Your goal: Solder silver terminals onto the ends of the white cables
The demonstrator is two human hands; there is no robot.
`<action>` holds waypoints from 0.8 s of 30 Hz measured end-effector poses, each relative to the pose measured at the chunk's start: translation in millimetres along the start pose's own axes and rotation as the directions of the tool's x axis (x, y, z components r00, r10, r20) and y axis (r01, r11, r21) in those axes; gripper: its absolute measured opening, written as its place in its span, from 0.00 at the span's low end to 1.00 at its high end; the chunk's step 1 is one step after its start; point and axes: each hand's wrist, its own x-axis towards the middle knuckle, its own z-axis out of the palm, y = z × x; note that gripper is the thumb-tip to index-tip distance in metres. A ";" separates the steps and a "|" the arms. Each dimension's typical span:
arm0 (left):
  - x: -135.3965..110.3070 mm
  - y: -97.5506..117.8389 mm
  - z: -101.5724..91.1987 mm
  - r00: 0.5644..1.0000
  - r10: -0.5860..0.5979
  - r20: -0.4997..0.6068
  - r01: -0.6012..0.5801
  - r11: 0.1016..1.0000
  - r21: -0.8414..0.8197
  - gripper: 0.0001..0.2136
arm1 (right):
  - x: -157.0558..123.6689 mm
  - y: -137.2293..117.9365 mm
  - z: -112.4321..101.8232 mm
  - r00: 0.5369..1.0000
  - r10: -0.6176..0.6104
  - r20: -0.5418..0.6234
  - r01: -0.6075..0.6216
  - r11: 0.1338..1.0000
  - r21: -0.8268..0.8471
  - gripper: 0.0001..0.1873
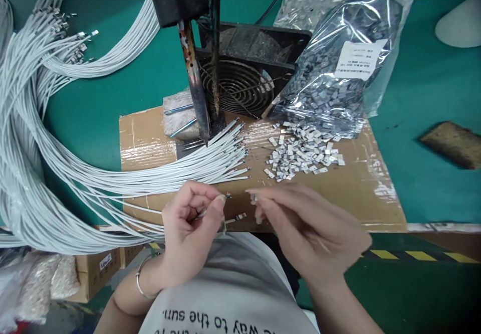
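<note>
My left hand (193, 233) is closed in a pinch on a white cable. The stripped tip (228, 195) of that cable pokes out past thumb and forefinger, showing tiny coloured wires. Below it, a cable end with a metal connector (238, 217) also sticks out from beneath the same hand. My right hand (310, 231), slightly blurred, pinches a small metal connector piece (253, 198) a short gap to the right of the tip. Beyond both hands lie a fan of white cables (199, 166) with stripped ends and a pile of flat metal connector pieces (300, 151).
A soldering iron (193, 78) hangs tip-down from a stand over the cables, beside a dusty black fan (238, 86). Bagged metal parts (330, 88) rest behind the pile. Cardboard (376, 193) covers the table edge. A thick cable bundle (22, 138) fills the left; a brown sponge-like block (453, 143) lies right.
</note>
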 end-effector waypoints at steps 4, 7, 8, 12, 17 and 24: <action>-0.3 1.2 -0.9 1.000 0.004 -0.007 -0.004 1.000 -0.004 0.05 | -2.0 -5.7 4.2 0.966 0.255 0.027 -0.255 0.945 0.206 0.15; 0.0 1.7 -0.6 1.000 -0.013 0.001 0.013 1.000 -0.007 0.05 | -2.3 -8.4 11.0 0.938 0.340 0.069 -0.344 0.890 0.299 0.15; 0.2 1.7 -0.3 1.000 -0.017 0.000 0.017 1.000 -0.006 0.05 | -2.1 -9.1 13.0 0.934 0.350 0.071 -0.354 0.880 0.316 0.15; 0.8 2.0 0.8 1.000 -0.024 -0.003 0.024 1.000 -0.004 0.06 | -1.1 -10.7 16.9 0.932 0.354 0.080 -0.359 0.865 0.350 0.14; 1.3 3.6 1.5 0.999 -0.032 0.007 0.032 0.999 0.001 0.05 | -1.7 -11.8 16.8 0.944 0.324 0.063 -0.326 0.891 0.314 0.13; 1.6 2.0 -0.8 0.987 -0.143 0.076 0.152 0.981 -0.124 0.05 | -4.9 -10.0 18.5 0.993 0.116 -0.005 -0.114 0.984 0.140 0.15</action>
